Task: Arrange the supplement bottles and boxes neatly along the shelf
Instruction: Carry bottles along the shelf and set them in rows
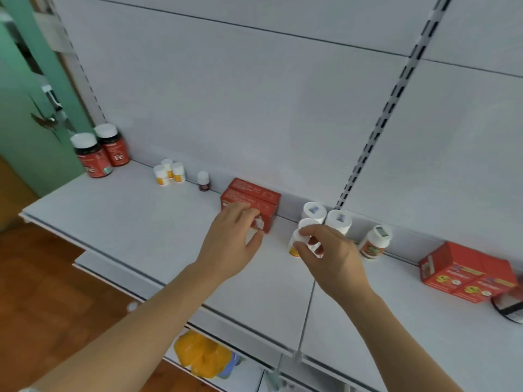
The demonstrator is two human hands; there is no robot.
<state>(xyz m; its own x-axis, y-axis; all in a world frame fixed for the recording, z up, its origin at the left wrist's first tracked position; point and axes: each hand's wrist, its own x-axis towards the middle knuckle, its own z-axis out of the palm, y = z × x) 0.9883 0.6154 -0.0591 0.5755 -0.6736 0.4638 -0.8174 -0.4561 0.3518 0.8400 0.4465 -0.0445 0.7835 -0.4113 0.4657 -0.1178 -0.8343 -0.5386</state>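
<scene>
Wood floor point(56, 278) is showing lower left below the white shelf point(141, 222). At centre, the left hand point(232, 239) is resting open against red boxes point(252, 202); the right hand point(328, 253) is pinching a small bottle point(295, 244). Red jars point(99, 151) are standing upper left.

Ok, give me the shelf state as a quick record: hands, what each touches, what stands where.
left hand: fingers on the front of the red boxes
right hand: pinches a small white bottle
behind right hand: three white-capped bottles
far left: two Fe bottles
left of boxes: three small yellow-label bottles, one dark bottle
right: green-label bottle, orange boxes
shelf: white
</scene>
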